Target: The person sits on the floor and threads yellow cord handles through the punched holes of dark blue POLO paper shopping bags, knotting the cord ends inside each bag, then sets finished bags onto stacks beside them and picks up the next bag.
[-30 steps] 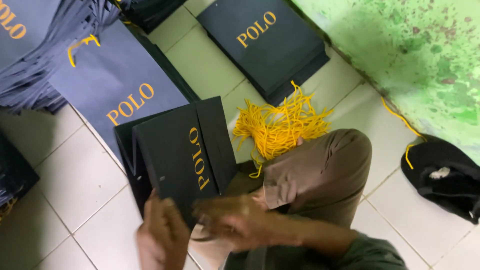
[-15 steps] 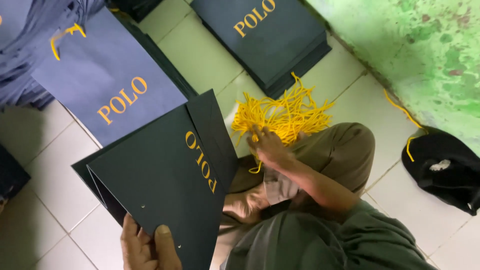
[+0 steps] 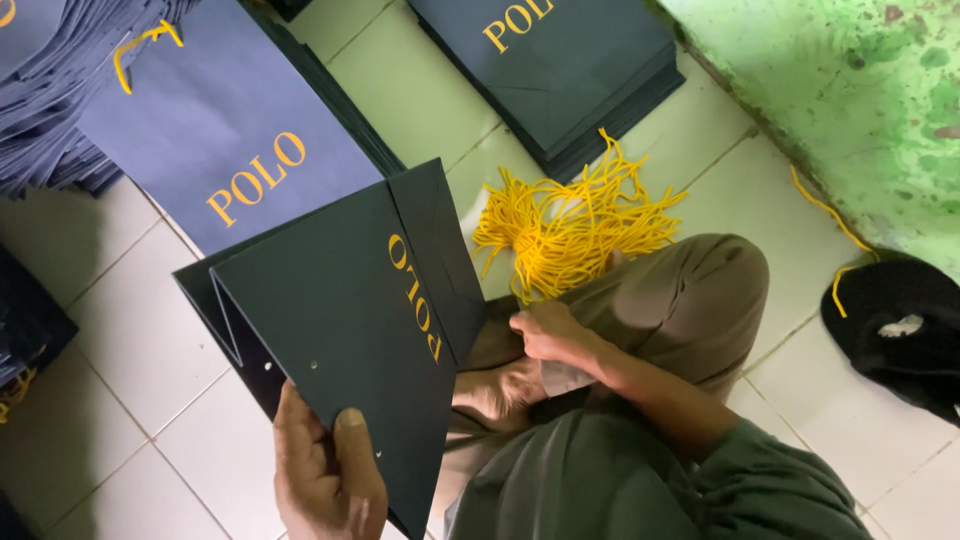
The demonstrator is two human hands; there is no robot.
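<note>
Above the tiled floor (image 3: 130, 350), a dark green bag (image 3: 350, 330) is held tilted, its lower edge pinched between thumb and fingers of the left hand (image 3: 325, 470). Just right, the right hand (image 3: 550, 335), fingers curled loosely, rests by the knee (image 3: 690, 290), near yellow cords (image 3: 570, 225). Blue bags (image 3: 230, 160) lie behind.

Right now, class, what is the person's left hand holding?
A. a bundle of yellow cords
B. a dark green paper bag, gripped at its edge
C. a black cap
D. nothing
B: the left hand grips the dark green paper bag at its lower edge, while the yellow cords lie on the floor.
</note>
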